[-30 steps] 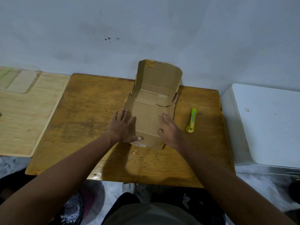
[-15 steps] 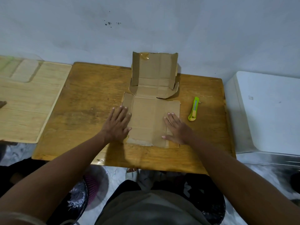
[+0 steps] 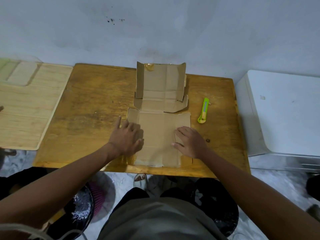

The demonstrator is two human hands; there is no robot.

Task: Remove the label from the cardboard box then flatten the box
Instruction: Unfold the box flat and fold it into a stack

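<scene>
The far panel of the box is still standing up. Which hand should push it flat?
Probably the right hand: it lies wholly on the cardboard box, nearer the upright panel. The left hand, at the box's left edge, can pin it down.

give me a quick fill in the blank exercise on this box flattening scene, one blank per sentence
1. Both hands press palm-down on the near panel of the cardboard box, which lies ____ on the wooden table.
2. The far part of the box stands ____ near the wall.
3. The utility knife beside the box is ____ in colour.
4. The knife lies nearer the ____ hand than the left hand.

Missing words: flat; upright; green; right
</scene>
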